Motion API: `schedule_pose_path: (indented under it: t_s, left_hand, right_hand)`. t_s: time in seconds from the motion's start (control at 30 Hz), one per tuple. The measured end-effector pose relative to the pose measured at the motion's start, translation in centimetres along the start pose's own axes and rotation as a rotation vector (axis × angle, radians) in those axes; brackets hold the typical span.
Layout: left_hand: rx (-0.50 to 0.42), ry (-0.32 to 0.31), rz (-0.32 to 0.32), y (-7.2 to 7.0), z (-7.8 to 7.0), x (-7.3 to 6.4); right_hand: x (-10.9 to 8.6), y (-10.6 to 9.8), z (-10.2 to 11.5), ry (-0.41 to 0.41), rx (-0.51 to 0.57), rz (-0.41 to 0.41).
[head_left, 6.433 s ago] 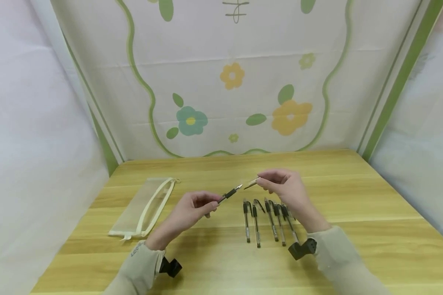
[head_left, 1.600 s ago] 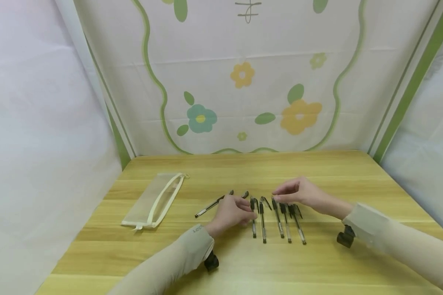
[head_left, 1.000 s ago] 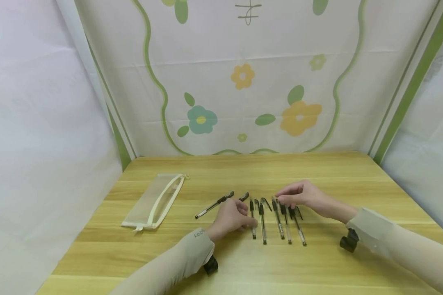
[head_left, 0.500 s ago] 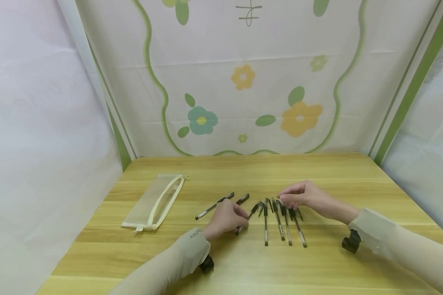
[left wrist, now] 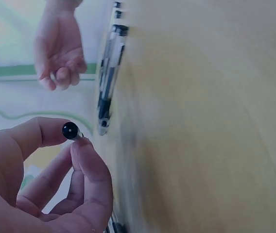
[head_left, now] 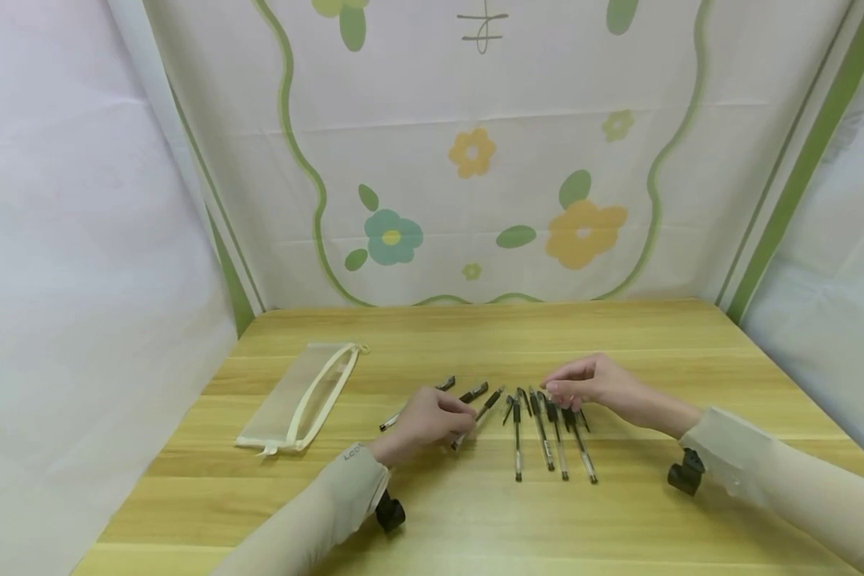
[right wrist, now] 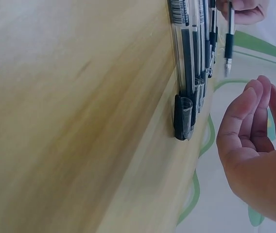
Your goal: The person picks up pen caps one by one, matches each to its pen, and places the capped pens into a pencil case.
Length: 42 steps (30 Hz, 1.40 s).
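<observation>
My left hand [head_left: 432,420] pinches an uncapped gel pen [head_left: 491,402] between thumb and fingers, its bare tip pointing away and to the right. In the left wrist view the pen's black end [left wrist: 70,130] faces the camera. My right hand [head_left: 594,384] hovers over the tops of a row of uncapped pens [head_left: 518,440], fingers loosely curled with nothing between them. In the right wrist view its thumb stands apart from the fingers [right wrist: 245,104]. Loose black caps [head_left: 524,402] lie beside the pens' tips. Two capped pens [head_left: 475,392] lie left of the row, partly hidden by my left hand.
A translucent mesh pencil pouch [head_left: 281,392] with a cream zipper lies at the left of the wooden table [head_left: 547,528], its mouth gaping. A white cloth [head_left: 418,104] printed with flowers hangs behind the table, with white side panels at left and right.
A pen was capped and laid at the left. My left hand has then picked the leftmost uncapped pen from the row and drawn it leftward, tilting it. The right hand has barely moved lately.
</observation>
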<state>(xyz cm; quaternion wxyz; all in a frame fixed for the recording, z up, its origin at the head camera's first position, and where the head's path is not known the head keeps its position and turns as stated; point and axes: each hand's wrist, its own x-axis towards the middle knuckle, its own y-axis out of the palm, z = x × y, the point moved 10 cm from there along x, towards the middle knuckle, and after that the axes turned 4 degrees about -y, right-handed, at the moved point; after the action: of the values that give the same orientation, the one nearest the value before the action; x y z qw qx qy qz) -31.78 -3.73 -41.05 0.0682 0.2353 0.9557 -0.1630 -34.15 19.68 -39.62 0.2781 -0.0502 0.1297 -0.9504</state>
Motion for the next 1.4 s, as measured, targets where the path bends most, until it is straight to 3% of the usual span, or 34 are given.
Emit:
schedule_pose_path:
  t_s: [0.13, 0.33, 0.53, 0.7, 0.83, 1.0, 1.23, 1.4]
  left_hand:
    - [-0.052, -0.023, 0.02, -0.3, 0.1, -0.1]
    - [-0.215, 0.012, 0.037, -1.7, -0.7, -0.7]
    - [-0.292, 0.015, 0.035, -3.4, -1.4, -1.5]
    - [-0.313, 0.016, 0.053, -4.1, -2.1, -2.2]
    - [-0.339, 0.037, 0.066, -4.6, -2.5, -2.5]
    - [-0.385, 0.031, 0.07, -4.5, -2.6, -2.8]
    - [-0.443, 0.037, 0.08, -4.1, -3.1, -2.8]
    - [-0.435, 0.039, 0.077, -4.3, -3.3, -2.9]
  right_hand:
    - [-0.3, -0.3, -0.1, 0.005, -0.027, -0.013]
    - [0.2, -0.2, 0.0, 0.059, -0.1, -0.045]
    - [2.2, 1.2, 1.6, -0.021, -0.292, -0.023]
    - [3.3, 2.1, 1.4, -0.025, -0.326, -0.051]
    - [3.9, 3.4, 1.4, -0.081, -0.367, -0.032]
    - [4.2, 4.1, 1.0, -0.092, -0.386, -0.054]
    - [3.9, 3.8, -0.2, -0.011, -0.426, -0.115]
    - [3.7, 4.2, -0.4, -0.016, -0.432, -0.111]
